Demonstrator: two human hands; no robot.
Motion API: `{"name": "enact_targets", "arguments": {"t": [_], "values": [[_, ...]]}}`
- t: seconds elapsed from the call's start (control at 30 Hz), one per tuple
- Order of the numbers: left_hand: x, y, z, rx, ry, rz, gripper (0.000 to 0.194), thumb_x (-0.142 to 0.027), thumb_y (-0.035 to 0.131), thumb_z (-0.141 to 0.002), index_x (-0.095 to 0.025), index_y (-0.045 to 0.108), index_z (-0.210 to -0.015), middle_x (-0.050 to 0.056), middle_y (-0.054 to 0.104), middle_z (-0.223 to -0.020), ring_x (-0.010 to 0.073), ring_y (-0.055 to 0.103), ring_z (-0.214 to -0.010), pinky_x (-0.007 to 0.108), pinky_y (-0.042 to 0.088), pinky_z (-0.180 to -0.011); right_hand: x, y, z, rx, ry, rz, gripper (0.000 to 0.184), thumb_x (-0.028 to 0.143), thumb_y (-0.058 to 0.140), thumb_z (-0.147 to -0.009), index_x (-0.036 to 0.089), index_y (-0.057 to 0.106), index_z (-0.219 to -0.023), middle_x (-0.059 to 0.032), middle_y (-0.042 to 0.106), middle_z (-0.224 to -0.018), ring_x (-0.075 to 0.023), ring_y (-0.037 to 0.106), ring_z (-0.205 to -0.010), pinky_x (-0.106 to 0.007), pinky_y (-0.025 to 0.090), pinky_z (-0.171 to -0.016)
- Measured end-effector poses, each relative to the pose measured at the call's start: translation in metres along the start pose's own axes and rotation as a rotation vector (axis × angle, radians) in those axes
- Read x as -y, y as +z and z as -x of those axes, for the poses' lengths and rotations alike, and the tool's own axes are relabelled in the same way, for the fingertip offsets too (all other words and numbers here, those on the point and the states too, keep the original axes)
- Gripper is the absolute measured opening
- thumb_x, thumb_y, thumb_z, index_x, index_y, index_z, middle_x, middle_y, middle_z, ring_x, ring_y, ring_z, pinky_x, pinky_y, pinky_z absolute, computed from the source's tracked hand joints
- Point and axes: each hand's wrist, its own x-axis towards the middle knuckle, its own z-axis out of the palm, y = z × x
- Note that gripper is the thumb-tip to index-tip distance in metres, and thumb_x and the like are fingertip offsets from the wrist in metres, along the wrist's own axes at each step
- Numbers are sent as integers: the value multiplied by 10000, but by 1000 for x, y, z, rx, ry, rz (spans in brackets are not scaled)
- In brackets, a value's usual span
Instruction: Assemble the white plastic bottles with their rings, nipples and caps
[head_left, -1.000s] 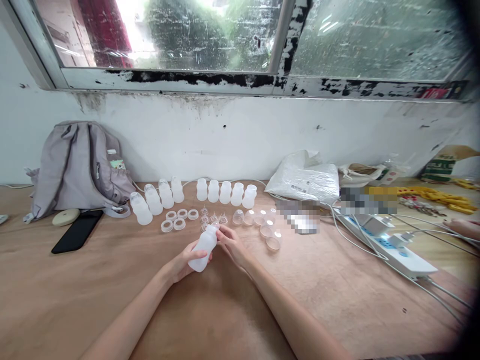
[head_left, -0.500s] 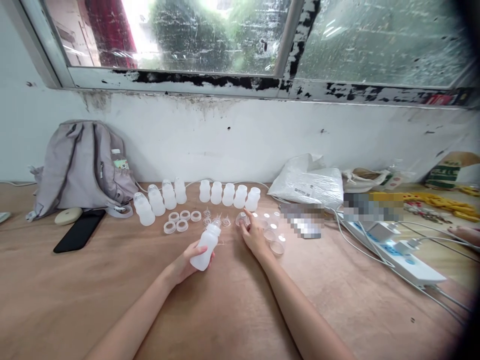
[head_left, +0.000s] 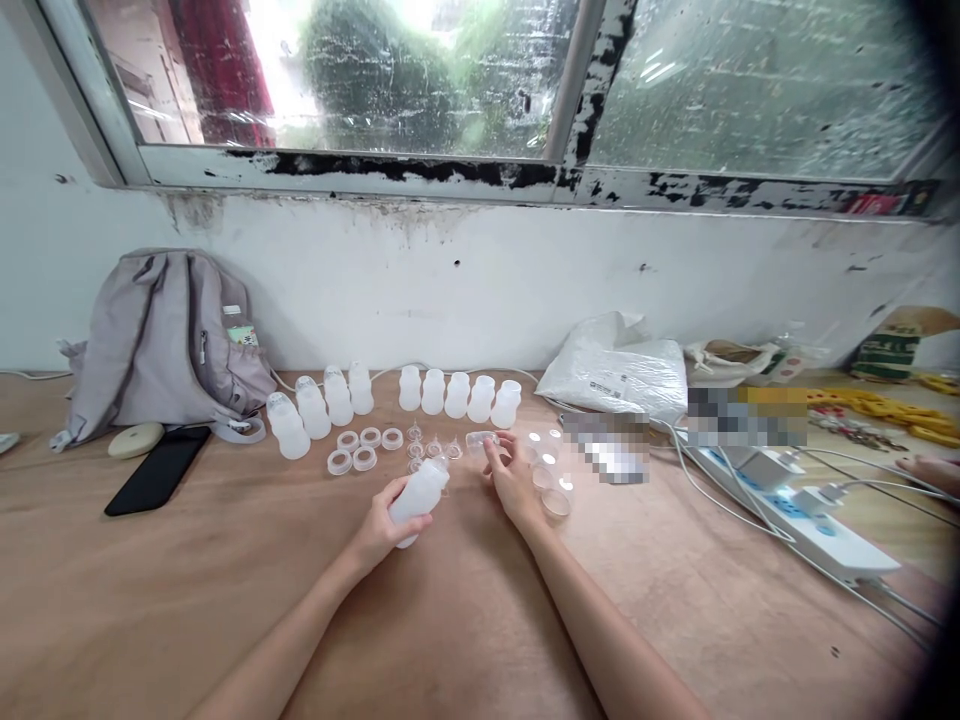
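My left hand (head_left: pixel 376 528) is wrapped round a frosted baby bottle (head_left: pixel 417 494), tilted with its top to the upper right. A clear teat shows at that end. Between the fingers of my right hand (head_left: pixel 517 486) is a clear bottle cap (head_left: pixel 478 442), lying on its side just above the table. More clear caps (head_left: pixel 555 502) sit to the right of that hand. Several clear teats (head_left: pixel 454 450) stand behind the held bottle, partly hidden by it. To their left lie several screw rings (head_left: pixel 364 458).
Several open bottles (head_left: pixel 458 396) stand in a row at the back, with several capped ones (head_left: pixel 313 408) to their left. A backpack (head_left: pixel 161 340) and phone (head_left: pixel 159 470) are at the left. A plastic bag (head_left: pixel 622 365) and power strip (head_left: pixel 832 540) with cables occupy the right.
My right hand has gripped the cap and tipped it on its side. The bottle in my left hand has tilted further over to the right.
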Motion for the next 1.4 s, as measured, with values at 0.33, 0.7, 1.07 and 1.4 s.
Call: {"name": "enact_targets", "arguments": {"t": [0.33, 0.7, 1.07, 1.4], "values": [[8, -1, -1, -158, 103, -445, 465, -342, 637, -628, -220, 498, -1055, 37, 596, -971, 184, 565, -873, 292, 446, -749, 24, 13, 17, 39, 122, -391, 227, 407, 536, -737, 209, 469, -825, 26, 506, -709, -69, 449, -395, -213, 379, -366], [8, 0, -1, -153, 126, -456, 452, -344, 621, -649, -225, 494, -1066, 30, 604, -999, 181, 568, -898, 291, 451, -772, 32, 24, 31, 163, 50, -322, 161, 364, 523, -754, 224, 458, -802, 46, 483, -636, -82, 454, -404, -213, 363, -372], [2, 2, 2, -94, 138, -428, 422, -313, 620, -644, -210, 498, -1034, 24, 614, -938, 166, 582, -822, 267, 470, -698, 34, 34, 48, 233, 182, -337, 175, 372, 384, -803, 237, 478, -862, 26, 499, -671, -106, 473, -460, -218, 398, -377], [0, 15, 19, -140, 341, -540, 205, -219, 447, -780, -189, 506, -974, 40, 626, -916, 157, 589, -821, 246, 456, -733, 38, 50, 72, -117, 85, -290, 185, 331, 375, -794, 186, 472, -734, 25, 483, -599, -108, 461, -505, -211, 379, -451]]}}
